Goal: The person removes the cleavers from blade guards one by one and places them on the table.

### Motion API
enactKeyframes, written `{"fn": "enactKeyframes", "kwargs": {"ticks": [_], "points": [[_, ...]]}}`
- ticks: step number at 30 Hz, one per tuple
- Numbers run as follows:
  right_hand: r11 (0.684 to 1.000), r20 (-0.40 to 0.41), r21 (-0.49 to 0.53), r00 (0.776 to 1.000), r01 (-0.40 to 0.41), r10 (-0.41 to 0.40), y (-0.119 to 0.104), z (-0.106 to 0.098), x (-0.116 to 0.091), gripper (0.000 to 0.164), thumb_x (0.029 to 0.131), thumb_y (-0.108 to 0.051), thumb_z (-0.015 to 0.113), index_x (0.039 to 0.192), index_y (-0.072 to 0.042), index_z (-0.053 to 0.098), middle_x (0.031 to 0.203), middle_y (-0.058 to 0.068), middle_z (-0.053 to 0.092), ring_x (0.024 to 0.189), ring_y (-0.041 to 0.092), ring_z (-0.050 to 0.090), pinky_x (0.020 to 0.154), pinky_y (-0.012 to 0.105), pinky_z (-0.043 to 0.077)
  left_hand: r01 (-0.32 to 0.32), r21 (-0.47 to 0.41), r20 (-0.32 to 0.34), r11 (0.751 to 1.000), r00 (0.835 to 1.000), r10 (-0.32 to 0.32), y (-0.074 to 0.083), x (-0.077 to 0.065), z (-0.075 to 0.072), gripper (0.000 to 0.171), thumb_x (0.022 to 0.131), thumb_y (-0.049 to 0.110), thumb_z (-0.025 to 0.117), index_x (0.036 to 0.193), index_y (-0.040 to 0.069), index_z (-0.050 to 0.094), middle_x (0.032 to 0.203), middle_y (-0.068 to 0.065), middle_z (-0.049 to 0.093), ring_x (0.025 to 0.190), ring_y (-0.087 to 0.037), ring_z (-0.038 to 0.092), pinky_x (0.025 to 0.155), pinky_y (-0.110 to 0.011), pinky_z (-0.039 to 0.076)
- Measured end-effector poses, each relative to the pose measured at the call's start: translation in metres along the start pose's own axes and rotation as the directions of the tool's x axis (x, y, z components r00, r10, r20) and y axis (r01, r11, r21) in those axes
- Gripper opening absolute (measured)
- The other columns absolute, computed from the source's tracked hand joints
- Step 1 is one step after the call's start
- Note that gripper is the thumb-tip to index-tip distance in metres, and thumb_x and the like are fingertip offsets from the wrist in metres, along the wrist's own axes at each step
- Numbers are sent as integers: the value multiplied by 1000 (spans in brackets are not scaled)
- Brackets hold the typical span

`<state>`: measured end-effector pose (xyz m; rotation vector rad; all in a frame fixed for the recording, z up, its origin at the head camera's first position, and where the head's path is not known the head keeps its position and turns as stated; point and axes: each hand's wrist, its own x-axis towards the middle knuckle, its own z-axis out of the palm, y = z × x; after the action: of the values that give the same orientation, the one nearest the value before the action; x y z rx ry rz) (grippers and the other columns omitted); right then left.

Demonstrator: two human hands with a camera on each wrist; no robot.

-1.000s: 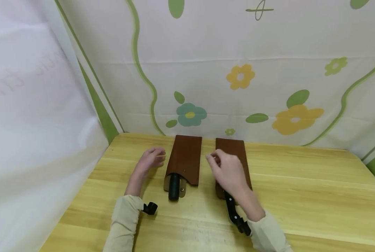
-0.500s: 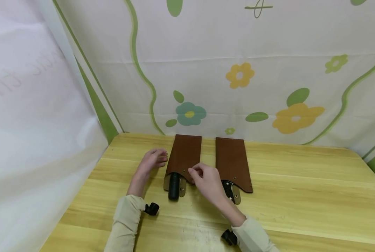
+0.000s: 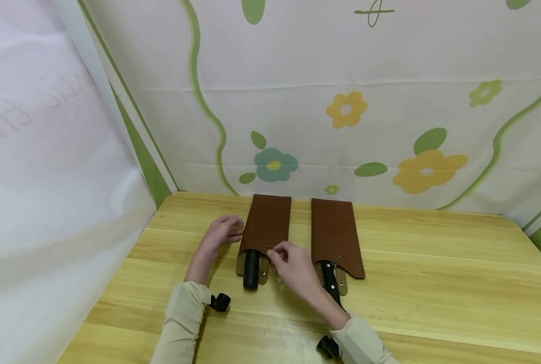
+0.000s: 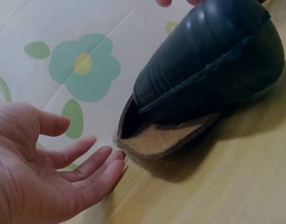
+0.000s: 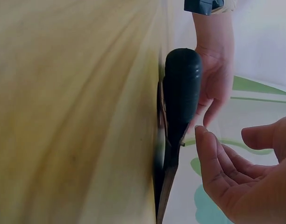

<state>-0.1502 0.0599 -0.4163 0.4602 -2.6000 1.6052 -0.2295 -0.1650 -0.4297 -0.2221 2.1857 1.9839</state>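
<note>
Two brown leather sheaths lie side by side on the table. From the left sheath (image 3: 270, 220) sticks a thick dark handle (image 3: 251, 270), its blade hidden. A riveted black knife handle (image 3: 330, 280) protrudes from the right sheath (image 3: 336, 227), partly behind my right forearm. My left hand (image 3: 222, 232) is beside the left sheath's left edge, fingers loosely bent and holding nothing. Over that sheath's lower right corner hovers my right hand (image 3: 293, 263); the right wrist view shows its thumb and fingers apart, with nothing between them, close to the handle (image 5: 182, 86).
Each sheath has a tan strap with a snap, the left strap (image 3: 263, 273) and the right strap (image 3: 341, 284) both lying unfastened. Behind the wooden table (image 3: 434, 273) hangs a white flowered cloth (image 3: 297, 60). Another white cloth (image 3: 47, 177) hangs along the left side.
My right hand has moved left, from over the right sheath to the lower right corner of the left one, uncovering the right sheath. My left hand has shifted slightly right.
</note>
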Motion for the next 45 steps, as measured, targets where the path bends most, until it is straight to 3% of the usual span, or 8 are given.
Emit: {"fn": "enactKeyframes", "kwargs": {"ticks": [6, 16, 25, 34, 45], "points": [[999, 13, -31, 1000, -8, 9, 3, 4, 0, 13, 101, -11, 68, 95, -1, 75, 72, 7, 68, 56, 7, 55, 54, 24, 46, 7, 16, 14, 1000, 1000, -7, 1, -1, 1, 42, 112, 24, 46, 135, -10, 53, 141, -31, 54, 131, -44, 55, 103, -46, 52], [988, 85, 106, 991, -112, 103, 9, 2, 0, 19, 102, -13, 67, 98, 4, 73, 75, 14, 70, 63, 30, 67, 51, 28, 52, 29, 31, 19, 999, 999, -29, 0, -1, 2, 44, 111, 26, 46, 136, -9, 55, 140, -27, 56, 129, -41, 57, 97, -45, 55], [987, 158, 75, 979, -143, 129, 10, 3, -1, 14, 100, -13, 70, 99, 1, 71, 75, 10, 69, 64, 23, 68, 54, 28, 52, 38, 67, 19, 997, 999, -39, -2, 1, 5, 47, 110, 29, 49, 139, -7, 54, 139, -26, 57, 122, -37, 59, 86, -36, 57], [990, 249, 53, 961, -134, 117, 11, 5, -4, 20, 100, -16, 70, 103, 4, 71, 76, 8, 70, 64, 21, 69, 56, 30, 54, 31, 55, 27, 998, 999, -33, -6, 0, 8, 43, 109, 24, 51, 140, -6, 53, 129, -24, 61, 90, -20, 68, 68, -29, 57], [978, 324, 124, 939, -168, 120, 8, 8, -7, 23, 100, -16, 69, 106, 7, 71, 79, 10, 71, 68, 22, 71, 60, 33, 59, 45, 99, 25, 994, 999, -48, -5, -1, 9, 45, 105, 20, 60, 144, -4, 53, 120, -20, 66, 87, -19, 66, 63, -26, 56]]}}
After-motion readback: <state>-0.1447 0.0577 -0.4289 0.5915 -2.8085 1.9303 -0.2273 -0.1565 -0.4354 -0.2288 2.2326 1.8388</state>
